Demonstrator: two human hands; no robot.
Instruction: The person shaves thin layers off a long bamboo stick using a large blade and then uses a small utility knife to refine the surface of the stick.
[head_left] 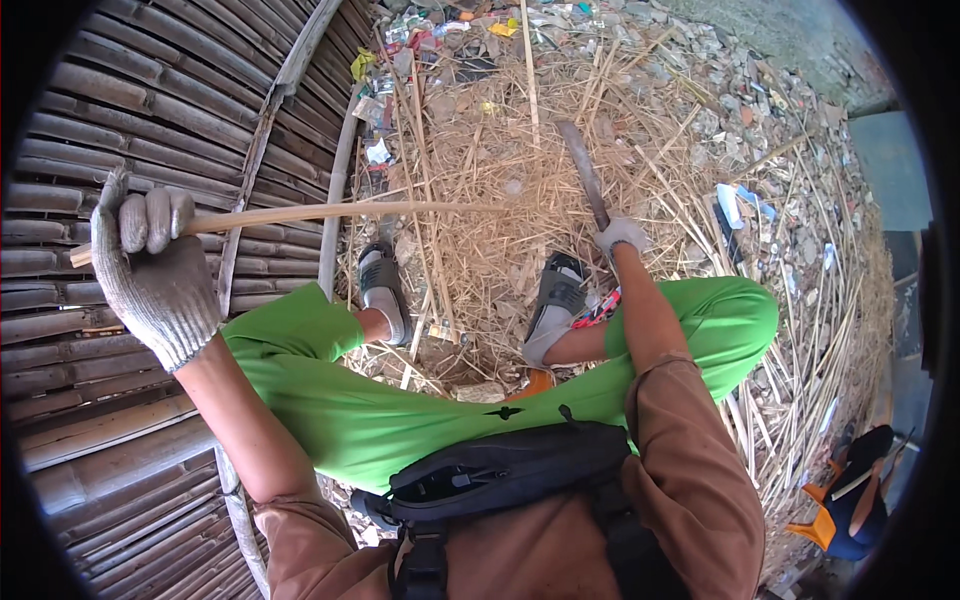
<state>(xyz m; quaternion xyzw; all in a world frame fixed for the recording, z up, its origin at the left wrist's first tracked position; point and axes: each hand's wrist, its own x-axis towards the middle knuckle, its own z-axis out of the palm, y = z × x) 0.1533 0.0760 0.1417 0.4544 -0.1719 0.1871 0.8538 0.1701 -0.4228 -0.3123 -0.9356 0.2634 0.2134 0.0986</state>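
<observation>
My left hand (pixel 155 265), in a grey-white knit glove, is closed round a long, thin bamboo strip (pixel 330 211). It is raised at the left, in front of the bamboo wall. The strip runs right across the view, slightly bowed, and its far end is over the litter of shavings (pixel 480 160). In my right hand (pixel 622 237), also gloved, is a machete (pixel 583 170) with a long, dark, flat blade. That blade points up and slightly left, apart from the strip's end; the handle is hidden in my fist.
A wall of split bamboo (pixel 130 150) stands close on the left. Scraps and rubbish (pixel 440 40) cover the far ground. Long bamboo strips (pixel 800 400) lie piled at the right. My sandalled feet (pixel 385 290) stand among the shavings. Another person (pixel 860 490) is partly visible at lower right.
</observation>
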